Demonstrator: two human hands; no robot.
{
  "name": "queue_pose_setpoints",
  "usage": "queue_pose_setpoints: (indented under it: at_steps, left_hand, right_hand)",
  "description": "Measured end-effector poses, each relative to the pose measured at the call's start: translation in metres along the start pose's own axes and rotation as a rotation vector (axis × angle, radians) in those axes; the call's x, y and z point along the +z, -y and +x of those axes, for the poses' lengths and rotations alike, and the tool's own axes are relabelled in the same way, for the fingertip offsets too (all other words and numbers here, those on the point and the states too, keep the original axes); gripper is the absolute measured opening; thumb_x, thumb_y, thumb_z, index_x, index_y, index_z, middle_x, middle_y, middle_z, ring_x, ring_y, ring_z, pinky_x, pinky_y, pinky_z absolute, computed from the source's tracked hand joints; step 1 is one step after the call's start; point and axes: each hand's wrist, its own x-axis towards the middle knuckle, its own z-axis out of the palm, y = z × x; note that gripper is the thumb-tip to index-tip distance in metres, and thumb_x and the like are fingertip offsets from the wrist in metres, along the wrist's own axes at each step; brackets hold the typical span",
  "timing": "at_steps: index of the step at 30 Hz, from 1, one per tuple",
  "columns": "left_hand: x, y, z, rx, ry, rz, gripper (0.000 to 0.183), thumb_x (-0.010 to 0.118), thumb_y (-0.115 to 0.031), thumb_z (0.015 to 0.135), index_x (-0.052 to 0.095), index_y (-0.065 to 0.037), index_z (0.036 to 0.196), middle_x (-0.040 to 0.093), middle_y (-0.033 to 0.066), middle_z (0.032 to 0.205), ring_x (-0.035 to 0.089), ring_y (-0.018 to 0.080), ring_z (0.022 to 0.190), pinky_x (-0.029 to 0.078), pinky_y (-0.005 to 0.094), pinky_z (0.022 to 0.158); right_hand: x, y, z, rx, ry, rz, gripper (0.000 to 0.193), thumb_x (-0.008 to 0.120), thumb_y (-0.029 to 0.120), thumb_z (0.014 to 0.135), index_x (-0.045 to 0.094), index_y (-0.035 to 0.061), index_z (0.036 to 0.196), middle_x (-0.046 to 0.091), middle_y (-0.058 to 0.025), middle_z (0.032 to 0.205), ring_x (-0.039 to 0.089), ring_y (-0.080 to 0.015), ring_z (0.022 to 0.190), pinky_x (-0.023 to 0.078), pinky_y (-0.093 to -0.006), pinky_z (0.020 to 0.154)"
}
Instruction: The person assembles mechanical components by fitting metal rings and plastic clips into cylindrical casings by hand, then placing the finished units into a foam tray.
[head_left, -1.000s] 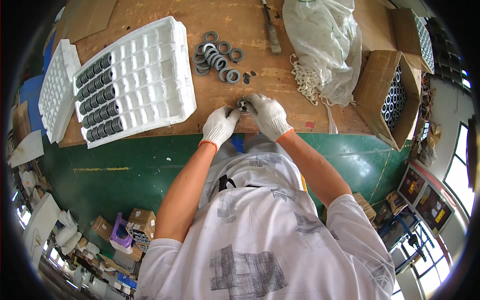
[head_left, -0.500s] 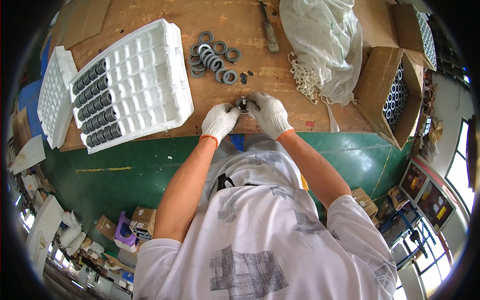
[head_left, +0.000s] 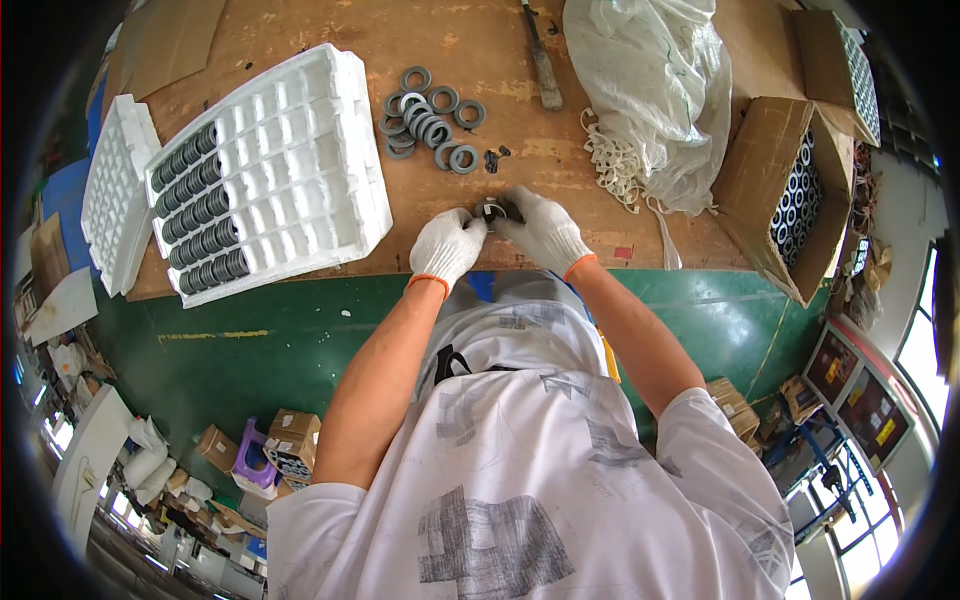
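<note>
A dark grey ring (head_left: 490, 209) sits between my hands near the table's front edge, with something small and pale at its middle that I cannot make out. Cotton-gloved, my left hand (head_left: 447, 244) pinches the ring's left side. Over its right side close the fingers of my right hand (head_left: 545, 233), in a matching glove. Just beyond lies a loose pile of grey rings (head_left: 429, 122), some overlapping. To the left, a white foam tray (head_left: 330, 170) has rows of dark rings (head_left: 200, 220) standing in its left part.
Small black bits (head_left: 491, 161) lie beside the pile. Farther back is a brush (head_left: 543, 75). A white woven sack (head_left: 655, 110) spills pale plastic pieces (head_left: 615, 165). At right stands a cardboard box (head_left: 745, 180) of rings; at far left, another foam tray (head_left: 118, 200).
Both hands stay on the ring, which now looks tilted up more. My right fingers have shifted slightly over it, and the whole view has moved a little.
</note>
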Motion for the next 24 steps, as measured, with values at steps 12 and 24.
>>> queue_pose_setpoints:
  at_steps: [12, 24]
  left_hand:
    - [0.001, 0.001, -0.002, 0.036, -0.048, -0.032, 0.046, 0.058, -0.047, 0.094, 0.075, -0.005, 0.096, 0.075, 0.0203, 0.093, 0.072, 0.0413, 0.097, 0.053, 0.0506, 0.084]
    - [-0.006, -0.004, -0.004, 0.004, 0.034, -0.038, 0.045, 0.056, -0.044, 0.094, 0.077, -0.005, 0.103, 0.075, 0.0242, 0.104, 0.071, 0.0435, 0.103, 0.054, 0.0519, 0.089]
  right_hand:
    - [0.009, -0.011, 0.009, 0.119, 0.04, 0.253, 0.046, 0.072, 0.026, 0.095, 0.064, 0.0022, 0.133, 0.073, -0.0255, 0.123, 0.072, -0.0394, 0.114, 0.056, -0.0452, 0.097]
    - [-0.006, 0.003, 0.01, -0.107, -0.154, 0.066, 0.034, 0.066, 0.028, 0.098, 0.072, 0.0021, 0.119, 0.073, -0.0237, 0.112, 0.07, -0.0418, 0.105, 0.055, -0.0474, 0.093]
